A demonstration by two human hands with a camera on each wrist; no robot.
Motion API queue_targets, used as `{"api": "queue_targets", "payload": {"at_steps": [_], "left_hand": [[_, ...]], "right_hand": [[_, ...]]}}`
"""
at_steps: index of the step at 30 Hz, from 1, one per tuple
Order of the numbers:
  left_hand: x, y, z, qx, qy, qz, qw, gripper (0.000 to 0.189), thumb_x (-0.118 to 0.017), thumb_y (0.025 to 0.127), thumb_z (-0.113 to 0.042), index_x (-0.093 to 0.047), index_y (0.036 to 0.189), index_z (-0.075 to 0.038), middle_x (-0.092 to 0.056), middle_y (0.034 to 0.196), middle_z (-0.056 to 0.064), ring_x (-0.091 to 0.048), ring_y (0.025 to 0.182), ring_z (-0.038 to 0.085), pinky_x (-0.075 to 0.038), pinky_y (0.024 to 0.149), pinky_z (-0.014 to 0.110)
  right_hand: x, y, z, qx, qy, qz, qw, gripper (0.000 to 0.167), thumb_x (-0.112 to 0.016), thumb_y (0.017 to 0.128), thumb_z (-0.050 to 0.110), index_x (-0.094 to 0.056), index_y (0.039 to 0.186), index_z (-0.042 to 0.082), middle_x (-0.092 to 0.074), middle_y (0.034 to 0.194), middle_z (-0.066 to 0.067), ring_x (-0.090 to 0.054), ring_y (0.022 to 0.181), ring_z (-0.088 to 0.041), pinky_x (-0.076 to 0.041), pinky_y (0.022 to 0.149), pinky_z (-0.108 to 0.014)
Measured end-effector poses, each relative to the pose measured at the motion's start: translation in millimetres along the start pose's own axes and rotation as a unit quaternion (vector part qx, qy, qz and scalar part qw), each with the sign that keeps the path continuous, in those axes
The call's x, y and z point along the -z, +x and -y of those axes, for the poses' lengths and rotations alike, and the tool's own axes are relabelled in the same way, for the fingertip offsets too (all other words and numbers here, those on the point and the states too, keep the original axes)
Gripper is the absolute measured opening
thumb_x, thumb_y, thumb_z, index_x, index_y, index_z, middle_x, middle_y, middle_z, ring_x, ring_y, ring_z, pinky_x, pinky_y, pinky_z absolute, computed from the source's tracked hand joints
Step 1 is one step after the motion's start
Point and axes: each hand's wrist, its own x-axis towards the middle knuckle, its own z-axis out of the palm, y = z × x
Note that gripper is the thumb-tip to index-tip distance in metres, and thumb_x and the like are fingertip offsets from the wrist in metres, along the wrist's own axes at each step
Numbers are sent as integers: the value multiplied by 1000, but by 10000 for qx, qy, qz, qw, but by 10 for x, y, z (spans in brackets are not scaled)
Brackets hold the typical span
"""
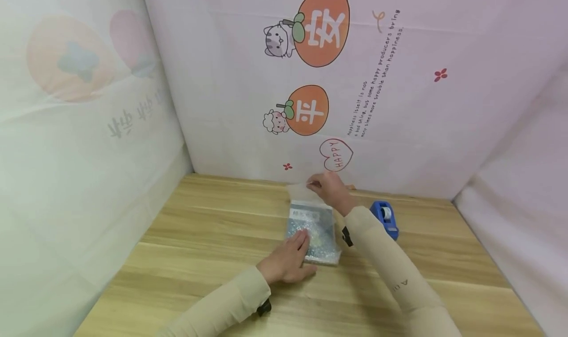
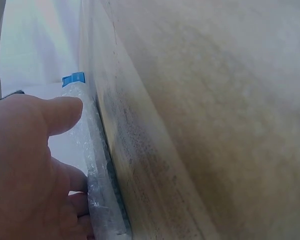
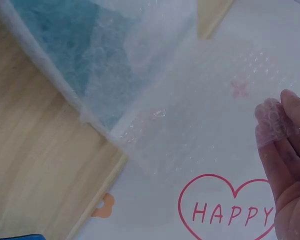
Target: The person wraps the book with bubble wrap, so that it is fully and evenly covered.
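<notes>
A flat blue book lies on the table inside clear bubble wrap. On its lower left part rests my left hand, fingers laid on the wrapped cover and thumb toward the near edge. In the left wrist view the wrapped book shows edge-on beside the fingers. At the far end my right hand pinches the edge of a loose bubble wrap flap, lifted off the table. Through this flap, the right wrist view shows fingertips behind the film, with the thumb in front.
A blue tape dispenser with a roll in it stands right of the book, beside my right forearm. Behind the wooden table hangs a white printed cloth, with more cloth at both sides.
</notes>
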Motion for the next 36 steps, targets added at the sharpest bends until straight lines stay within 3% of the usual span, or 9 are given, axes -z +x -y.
{"api": "queue_targets", "payload": {"at_steps": [6, 21, 36], "left_hand": [[-6, 13, 16, -67, -101, -19, 9999, 86, -47, 108, -56, -23, 166, 3, -16, 177, 19, -18, 166, 32, -23, 135, 41], [6, 7, 16, -47, 63, -79, 9999, 85, -47, 108, -58, -26, 166, 1, -18, 177, 17, -20, 165, 31, -24, 135, 40], [16, 24, 3, 11, 115, 33, 9999, 86, -44, 108, -59, -23, 167, 1, -15, 178, 17, -18, 166, 30, -24, 135, 39]], "right_hand": [[-4, -187, 47, 292, -208, 45, 9993, 11, -75, 99, 12, -83, 104, 6, -83, 96, -8, -77, 79, -15, -65, 72, -34], [-239, -646, 67, 1313, -788, -249, 9879, 8, -80, 92, 5, -83, 99, 4, -83, 94, -8, -81, 82, -19, -66, 74, -33], [-382, -869, 95, 1037, -437, -41, 9936, 5, -81, 92, 6, -83, 96, 5, -83, 91, -6, -79, 79, -13, -65, 72, -25]]}}
